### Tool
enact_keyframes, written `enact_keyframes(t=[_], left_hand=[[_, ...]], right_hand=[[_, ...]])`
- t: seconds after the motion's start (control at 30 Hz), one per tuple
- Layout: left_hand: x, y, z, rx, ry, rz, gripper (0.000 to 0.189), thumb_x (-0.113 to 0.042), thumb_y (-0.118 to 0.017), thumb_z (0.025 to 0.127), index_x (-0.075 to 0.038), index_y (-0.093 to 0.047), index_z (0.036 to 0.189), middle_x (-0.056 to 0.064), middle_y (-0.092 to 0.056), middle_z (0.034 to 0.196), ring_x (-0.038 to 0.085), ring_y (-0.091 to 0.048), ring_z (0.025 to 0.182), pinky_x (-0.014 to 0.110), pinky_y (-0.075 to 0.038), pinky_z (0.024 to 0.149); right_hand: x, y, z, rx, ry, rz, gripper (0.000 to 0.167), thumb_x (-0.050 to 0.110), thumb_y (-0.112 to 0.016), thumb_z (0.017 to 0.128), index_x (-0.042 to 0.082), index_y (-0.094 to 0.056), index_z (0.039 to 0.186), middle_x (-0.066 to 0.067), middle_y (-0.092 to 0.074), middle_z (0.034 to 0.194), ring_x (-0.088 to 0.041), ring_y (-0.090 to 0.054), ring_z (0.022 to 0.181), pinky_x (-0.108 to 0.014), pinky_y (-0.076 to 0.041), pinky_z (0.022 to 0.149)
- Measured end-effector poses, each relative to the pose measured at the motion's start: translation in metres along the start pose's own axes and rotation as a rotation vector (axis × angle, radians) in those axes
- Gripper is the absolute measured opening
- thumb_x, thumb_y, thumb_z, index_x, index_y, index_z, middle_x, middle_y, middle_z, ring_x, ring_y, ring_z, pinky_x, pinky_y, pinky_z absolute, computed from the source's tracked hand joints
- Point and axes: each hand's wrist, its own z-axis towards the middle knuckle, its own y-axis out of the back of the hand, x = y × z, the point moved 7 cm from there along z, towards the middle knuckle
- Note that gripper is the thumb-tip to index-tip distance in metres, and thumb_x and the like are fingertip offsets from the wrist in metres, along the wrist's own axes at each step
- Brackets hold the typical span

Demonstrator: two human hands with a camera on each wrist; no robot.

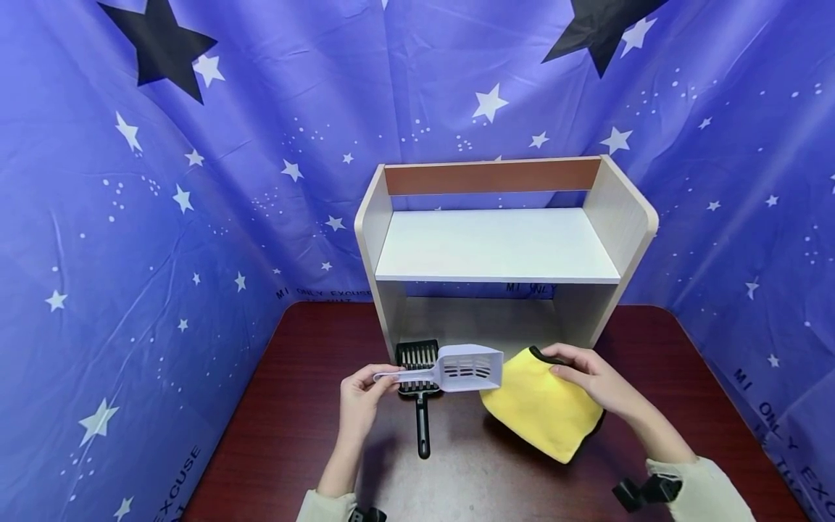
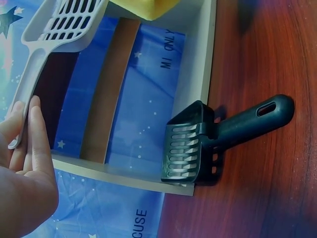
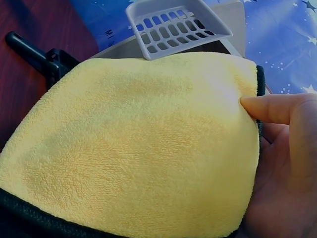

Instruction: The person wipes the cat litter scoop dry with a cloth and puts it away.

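A pale lavender litter scoop (image 1: 468, 368) with a slotted pan is held up by its handle, which my left hand (image 1: 362, 397) pinches between thumb and fingers. My right hand (image 1: 590, 373) grips a yellow cloth (image 1: 544, 406) with a dark edging by its upper right edge, thumb on the near face. The scoop's pan reaches close to the cloth's left side; whether they touch I cannot tell. Beneath the lavender scoop, a black litter scoop (image 1: 422, 424) stands against the shelf's front, its handle toward me. In the left wrist view the black scoop (image 2: 185, 146) shows whole.
A small white and wood-toned shelf unit (image 1: 499, 246) stands at the back of the dark red table (image 1: 274, 435). Blue curtains (image 1: 261, 181) with stars surround the table at the back and both sides.
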Motion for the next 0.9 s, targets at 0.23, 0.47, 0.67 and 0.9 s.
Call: enact_keyframes(t=[0.23,0.47,0.67,0.9], left_hand=[[-0.003,0.000,0.000,0.014,-0.006,-0.023,0.016,0.012,-0.067,0.085,0.023,-0.065,0.097,-0.009,-0.077,0.085,0.005,-0.072,0.076,0.021,-0.061,0.069],[-0.002,-0.004,-0.003,0.058,-0.015,-0.009,0.017,0.010,-0.068,0.085,0.023,-0.065,0.096,-0.005,-0.077,0.087,0.004,-0.072,0.075,0.021,-0.061,0.068],[0.002,-0.013,-0.007,0.126,-0.008,-0.017,0.018,0.008,-0.068,0.086,0.022,-0.065,0.096,0.003,-0.078,0.090,0.004,-0.072,0.077,0.022,-0.061,0.070],[0.006,-0.025,-0.011,0.200,-0.021,-0.009,0.018,0.007,-0.068,0.086,0.022,-0.066,0.096,0.006,-0.078,0.091,0.002,-0.072,0.077,0.022,-0.062,0.069]], right_hand=[[0.000,0.005,0.003,-0.014,-0.001,-0.051,0.023,-0.002,-0.052,0.098,-0.007,-0.062,0.119,0.020,-0.067,0.107,0.004,-0.060,0.088,-0.013,-0.049,0.074],[-0.002,0.008,0.007,-0.059,-0.028,-0.091,0.024,0.000,-0.053,0.099,-0.008,-0.061,0.120,0.022,-0.065,0.105,0.004,-0.058,0.086,-0.015,-0.049,0.071],[0.003,0.003,0.014,-0.066,-0.039,-0.102,0.025,0.002,-0.054,0.099,-0.008,-0.060,0.121,0.022,-0.065,0.103,0.003,-0.058,0.084,-0.017,-0.050,0.068],[0.010,-0.010,0.026,-0.024,-0.015,-0.061,0.025,0.001,-0.053,0.100,-0.006,-0.061,0.122,0.018,-0.067,0.105,0.003,-0.061,0.086,-0.017,-0.053,0.071]])
